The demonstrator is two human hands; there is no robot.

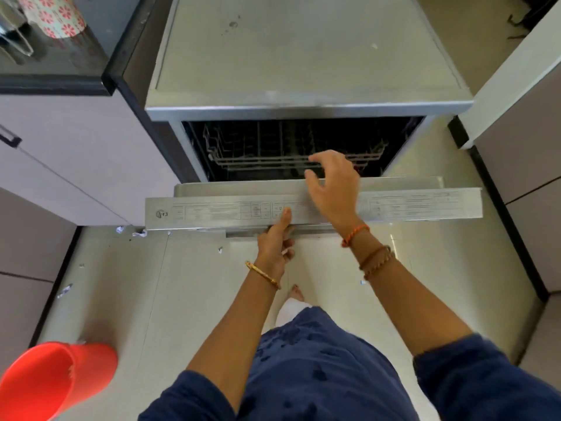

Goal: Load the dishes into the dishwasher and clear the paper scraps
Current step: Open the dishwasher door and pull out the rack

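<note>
A steel dishwasher stands in front of me with its door partly lowered. My left hand grips the door's handle from below, thumb on the top edge. Over the door, my right hand hovers with fingers relaxed and holding nothing, just in front of the wire upper rack in the dark cavity. Small white paper scraps lie on the floor: one and another under the door's left corner, a third nearer me, and one by the left cabinet.
An orange bin stands on the cream tile floor at lower left. A dark counter at upper left holds a patterned cup. Cabinets flank the dishwasher on both sides. My foot is below the door.
</note>
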